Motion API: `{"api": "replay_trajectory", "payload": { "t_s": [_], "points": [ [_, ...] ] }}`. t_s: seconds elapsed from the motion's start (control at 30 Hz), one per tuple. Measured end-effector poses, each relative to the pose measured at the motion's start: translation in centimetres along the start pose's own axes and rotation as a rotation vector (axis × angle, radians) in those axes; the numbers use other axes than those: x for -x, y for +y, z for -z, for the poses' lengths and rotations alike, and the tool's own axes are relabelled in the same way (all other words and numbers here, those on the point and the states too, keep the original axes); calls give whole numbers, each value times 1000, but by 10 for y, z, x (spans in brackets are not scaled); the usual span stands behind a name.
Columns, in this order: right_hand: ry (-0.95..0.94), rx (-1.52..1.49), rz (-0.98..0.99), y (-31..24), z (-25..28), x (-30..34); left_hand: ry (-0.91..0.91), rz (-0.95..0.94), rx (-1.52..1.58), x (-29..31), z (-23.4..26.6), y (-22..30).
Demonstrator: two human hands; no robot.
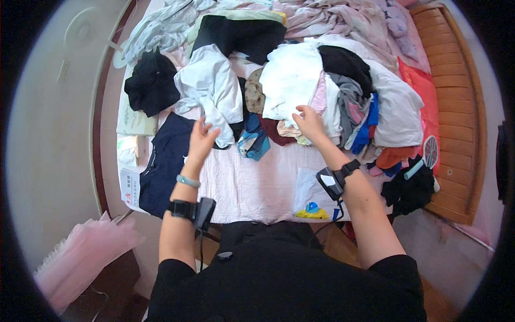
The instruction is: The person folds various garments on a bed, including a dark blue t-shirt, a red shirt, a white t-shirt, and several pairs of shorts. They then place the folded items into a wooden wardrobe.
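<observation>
My left hand [203,139], fingers loosely parted and gripping nothing I can see, is at the lower part of a crumpled pale-white fabric garment [213,80], just beside a dark navy cloth top [167,161] spread on the light pink quilted sheet [252,185]. My right hand [309,123], fingers half curled, is at the lower edge of a bright white fabric garment [289,75] atop the clothes heap; whether they pinch it, I cannot tell.

Slatted brown wooden board [456,102] at right, gauzy pink cloth [86,257], pale-handled mesh paddle [430,152]
</observation>
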State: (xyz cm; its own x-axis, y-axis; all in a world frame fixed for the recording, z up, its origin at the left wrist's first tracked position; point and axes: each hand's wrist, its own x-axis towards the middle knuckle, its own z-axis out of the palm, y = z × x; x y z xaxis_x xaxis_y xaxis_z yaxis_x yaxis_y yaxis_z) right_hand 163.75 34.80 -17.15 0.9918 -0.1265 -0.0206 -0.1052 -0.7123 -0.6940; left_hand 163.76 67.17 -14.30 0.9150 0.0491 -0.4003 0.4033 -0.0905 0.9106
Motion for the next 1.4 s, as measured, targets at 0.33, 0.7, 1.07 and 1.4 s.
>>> {"api": "replay_trajectory", "payload": {
  "t_s": [0.33, 0.7, 1.07, 1.4],
  "points": [
    [-101, 288, 121, 24, -33, -24, -36, 274, 54, 94, 10, -42],
    [-106, -1550, -247, -94, 147, 13, -398, 477, 385, 98, -74, -3],
    [-415, -1273, -85, -164, 238, 134, -567, 3, 1444, 145, -79, 65],
    [-312, -890, -122, -160, 215, 162, -292, -223, 1225, 201, 16, 107]
  ]
}}
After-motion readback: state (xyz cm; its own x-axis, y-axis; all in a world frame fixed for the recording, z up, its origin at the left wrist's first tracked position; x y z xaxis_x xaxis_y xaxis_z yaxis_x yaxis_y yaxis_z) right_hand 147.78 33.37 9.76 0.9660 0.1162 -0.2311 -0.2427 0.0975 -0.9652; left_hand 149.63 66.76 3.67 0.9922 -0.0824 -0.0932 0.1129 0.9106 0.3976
